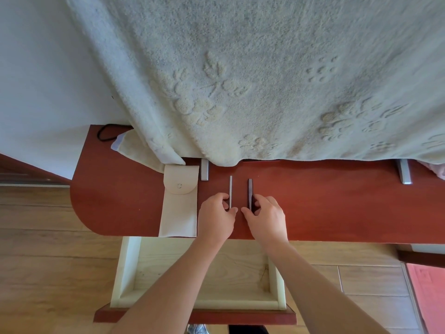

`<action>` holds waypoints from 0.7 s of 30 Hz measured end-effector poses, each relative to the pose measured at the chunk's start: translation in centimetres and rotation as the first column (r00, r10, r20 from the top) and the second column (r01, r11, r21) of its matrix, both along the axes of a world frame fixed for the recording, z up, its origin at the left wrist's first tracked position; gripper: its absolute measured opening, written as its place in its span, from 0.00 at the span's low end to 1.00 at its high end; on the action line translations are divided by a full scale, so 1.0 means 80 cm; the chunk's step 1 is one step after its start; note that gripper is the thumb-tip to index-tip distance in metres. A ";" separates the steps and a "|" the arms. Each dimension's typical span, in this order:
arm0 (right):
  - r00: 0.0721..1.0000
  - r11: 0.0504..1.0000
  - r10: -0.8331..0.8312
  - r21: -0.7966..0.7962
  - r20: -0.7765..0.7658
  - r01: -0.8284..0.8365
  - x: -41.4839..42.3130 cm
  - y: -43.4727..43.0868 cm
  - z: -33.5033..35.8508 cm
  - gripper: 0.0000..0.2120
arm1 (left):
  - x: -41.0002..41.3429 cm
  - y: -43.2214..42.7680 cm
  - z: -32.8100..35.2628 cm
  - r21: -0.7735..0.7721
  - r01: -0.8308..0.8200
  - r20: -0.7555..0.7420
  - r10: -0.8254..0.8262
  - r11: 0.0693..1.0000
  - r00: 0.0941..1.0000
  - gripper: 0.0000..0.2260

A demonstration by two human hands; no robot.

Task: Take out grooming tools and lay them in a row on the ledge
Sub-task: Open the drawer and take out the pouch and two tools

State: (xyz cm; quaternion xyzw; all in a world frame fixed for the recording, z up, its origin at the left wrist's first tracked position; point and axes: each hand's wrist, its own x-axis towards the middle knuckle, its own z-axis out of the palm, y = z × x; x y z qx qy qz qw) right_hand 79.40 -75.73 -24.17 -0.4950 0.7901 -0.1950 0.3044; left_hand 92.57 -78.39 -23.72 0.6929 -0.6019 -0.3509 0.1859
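Two slim grooming tools lie side by side on the red-brown ledge (337, 208), both pointing away from me. My left hand (215, 216) pinches the near end of the thin silver tool (230, 189). The near end of the wider dark tool (250, 191) is pinched by my right hand (266, 216). A cream pouch (179, 208) with a snapped flap lies flat on the ledge just left of my left hand.
A large pale towel (265, 80) hangs over the back of the ledge. Two metal brackets (204, 172) (404, 174) stand at the towel's lower edge. Below the ledge an open wooden drawer (245, 268) sticks out under my forearms. Wooden floor lies around it.
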 end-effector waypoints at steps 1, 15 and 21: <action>1.000 1.000 0.002 -0.002 -0.002 -0.002 0.000 0.001 0.000 0.24 | 0.001 0.000 0.001 -0.004 -0.002 0.003 0.002 1.000 1.000 0.18; 1.000 0.990 -0.002 -0.144 -0.008 0.001 0.014 0.041 0.034 0.32 | 0.040 0.037 0.024 -0.142 0.086 -0.055 -0.095 0.986 0.994 0.30; 0.998 0.987 0.037 -0.155 -0.056 -0.045 0.049 0.099 0.039 0.32 | 0.092 0.085 0.038 -0.183 0.208 -0.044 -0.220 0.961 0.975 0.34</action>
